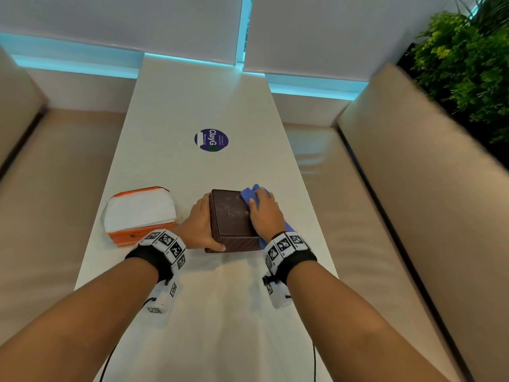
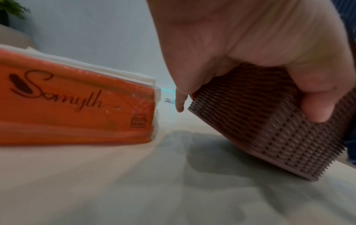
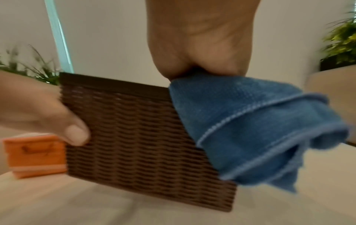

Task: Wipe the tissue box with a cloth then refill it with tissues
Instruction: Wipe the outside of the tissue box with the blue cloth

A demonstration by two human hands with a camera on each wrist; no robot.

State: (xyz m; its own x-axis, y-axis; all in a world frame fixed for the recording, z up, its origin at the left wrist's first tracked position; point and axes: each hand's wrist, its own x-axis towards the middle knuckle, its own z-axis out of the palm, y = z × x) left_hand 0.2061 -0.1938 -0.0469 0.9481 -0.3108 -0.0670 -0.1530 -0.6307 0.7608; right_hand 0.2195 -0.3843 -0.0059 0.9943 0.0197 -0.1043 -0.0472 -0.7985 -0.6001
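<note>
While the left hand (image 1: pixel 202 226) clamps the near left corner of the tissue box (image 1: pixel 230 215), thumb curled onto the front face and fingers (image 2: pixel 180 100) curled round the left side, the right hand (image 1: pixel 264 213) presses a bunched blue cloth (image 3: pixel 248 126) against the box's right side and top edge, its fingers closed on the fabric. That box sits near the middle of the white counter (image 1: pixel 220 312), and the wrist views show it tipped, its right end raised off the surface. It looks like a light, rigid moulded-plastic shell: the walls carry a dark brown woven-basket relief, the top is a smooth panel with a raised rim. Judging by how easily 1 hand tilts it, it is probably empty, so it would skid or tip under wiping pressure unless braced; the ribbed walls give good purchase, and holding opposite the wiped face seems the sensible grip. Dust may lodge in the weave grooves, so the soft, plush microfibre with its stitched hem should suit. Just left of the box lies the refill, an orange plastic tissue pack (image 1: pixel 140 213) with white sheets showing on top; soft and squashy, slick film, best lifted by its long sides
</note>
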